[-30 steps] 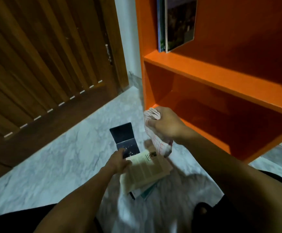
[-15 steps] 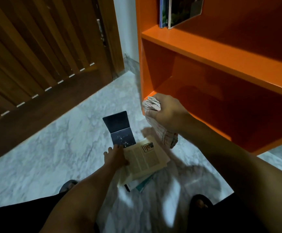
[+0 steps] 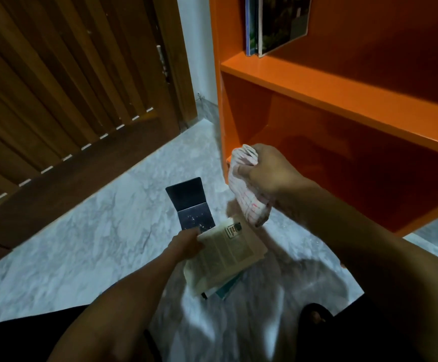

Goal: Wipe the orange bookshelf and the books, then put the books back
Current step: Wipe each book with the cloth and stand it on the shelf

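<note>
The orange bookshelf (image 3: 343, 97) fills the right side; its lower compartment holds nothing I can see. Two or three books (image 3: 272, 24) stand on the upper shelf at its left end. My right hand (image 3: 267, 168) grips a bunched white cloth with red stripes (image 3: 249, 194) in front of the lower shelf's left edge. On the marble floor lies a small stack of books; my left hand (image 3: 186, 244) grips the left edge of the top one, a cream paperback (image 3: 228, 254), and lifts it slightly. A dark blue booklet (image 3: 190, 203) lies open just beyond.
A brown slatted wooden door (image 3: 63, 95) covers the left and back. A strip of white wall (image 3: 199, 48) separates it from the bookshelf. The floor (image 3: 87, 239) is grey-white marble. My dark-clothed legs sit at the bottom edge.
My left hand has closed on the cream paperback's edge and raised it a little. My right hand with the cloth has stayed near the lower shelf's front corner.
</note>
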`<state>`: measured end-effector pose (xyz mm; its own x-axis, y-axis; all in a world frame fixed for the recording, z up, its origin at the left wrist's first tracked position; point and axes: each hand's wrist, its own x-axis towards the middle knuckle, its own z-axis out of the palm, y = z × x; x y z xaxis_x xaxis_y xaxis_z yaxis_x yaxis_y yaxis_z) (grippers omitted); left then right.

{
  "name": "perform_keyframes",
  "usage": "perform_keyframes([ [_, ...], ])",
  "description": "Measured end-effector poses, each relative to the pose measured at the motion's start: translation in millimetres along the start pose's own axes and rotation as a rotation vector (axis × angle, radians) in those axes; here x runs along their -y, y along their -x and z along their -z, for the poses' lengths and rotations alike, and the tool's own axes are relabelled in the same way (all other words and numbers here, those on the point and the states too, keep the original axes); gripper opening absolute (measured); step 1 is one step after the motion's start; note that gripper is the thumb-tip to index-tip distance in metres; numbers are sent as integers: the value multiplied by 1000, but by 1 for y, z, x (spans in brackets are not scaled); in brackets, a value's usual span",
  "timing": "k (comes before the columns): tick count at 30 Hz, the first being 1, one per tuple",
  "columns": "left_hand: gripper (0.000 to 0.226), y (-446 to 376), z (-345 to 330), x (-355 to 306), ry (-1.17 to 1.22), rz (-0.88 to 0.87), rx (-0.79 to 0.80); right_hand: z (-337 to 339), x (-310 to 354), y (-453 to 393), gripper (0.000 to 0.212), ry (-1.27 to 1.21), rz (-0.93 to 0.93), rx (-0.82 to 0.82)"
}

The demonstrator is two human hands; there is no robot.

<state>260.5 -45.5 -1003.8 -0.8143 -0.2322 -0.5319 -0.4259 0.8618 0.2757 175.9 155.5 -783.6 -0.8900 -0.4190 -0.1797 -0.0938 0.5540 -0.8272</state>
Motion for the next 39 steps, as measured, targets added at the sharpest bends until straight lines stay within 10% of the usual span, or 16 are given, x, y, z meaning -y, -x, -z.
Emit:
perform_keyframes([
  [15, 23, 88, 189, -22, 880, -51, -66, 7, -56, -33, 29, -52, -263, -158],
  [24, 36, 155, 224, -27, 1314, -195, 29, -49, -41, -19, 72, -925, -502, 19],
  [39, 30, 176, 202, -53, 855, -296, -269, -22, -3, 21, 33, -1354, -180, 161],
])
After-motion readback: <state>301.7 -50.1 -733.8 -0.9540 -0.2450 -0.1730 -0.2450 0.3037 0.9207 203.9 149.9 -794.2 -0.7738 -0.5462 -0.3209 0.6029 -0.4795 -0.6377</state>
